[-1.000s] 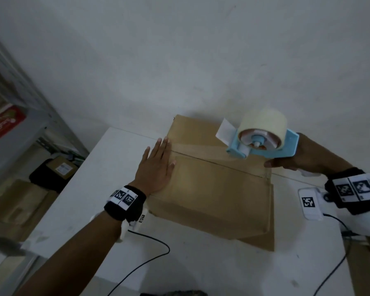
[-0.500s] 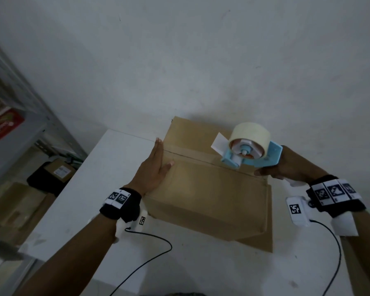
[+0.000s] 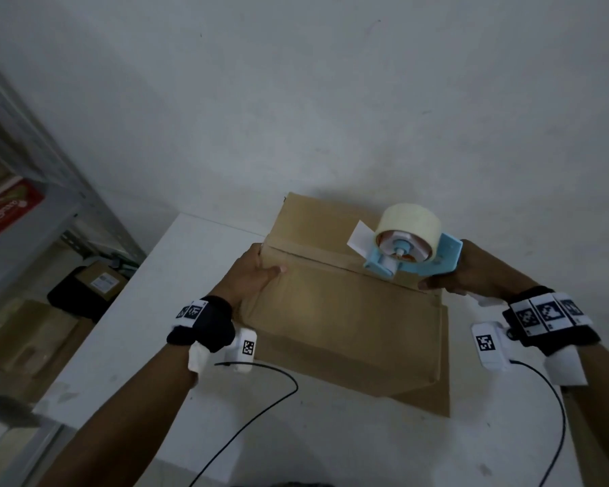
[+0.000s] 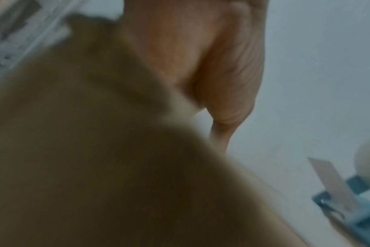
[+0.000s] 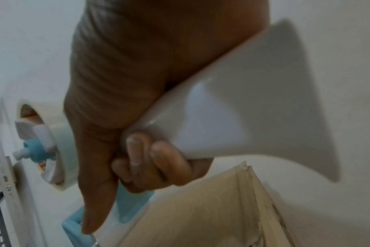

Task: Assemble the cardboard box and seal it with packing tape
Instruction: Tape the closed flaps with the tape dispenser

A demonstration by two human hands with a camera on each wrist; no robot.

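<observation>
A brown cardboard box [image 3: 331, 318] sits on the white table [image 3: 176, 311] with its top flaps folded shut along a seam. My left hand [image 3: 261, 267] is at the box's upper left edge, thumb lying on top and fingers down the left side; the left wrist view shows only blurred cardboard [image 4: 95, 167] and my thumb [image 4: 232, 75]. My right hand [image 3: 450, 277] grips the white handle [image 5: 232, 108] of a blue tape dispenser [image 3: 419, 258]. Its roll of clear tape [image 3: 406, 230] hovers over the seam near the box's right end. A free tape tab [image 3: 359, 237] sticks out leftward.
The wall stands right behind the box. Grey metal shelving [image 3: 32, 191] and cartons on the floor [image 3: 99, 282] lie to the left, past the table edge. Black cables [image 3: 261, 398] trail from both wrists across the table's near side. A cardboard flap [image 3: 433, 402] pokes out under the box's right corner.
My left hand slid from flat on the box top to its left edge. The right hand brought the dispenser down and nearer, close over the seam.
</observation>
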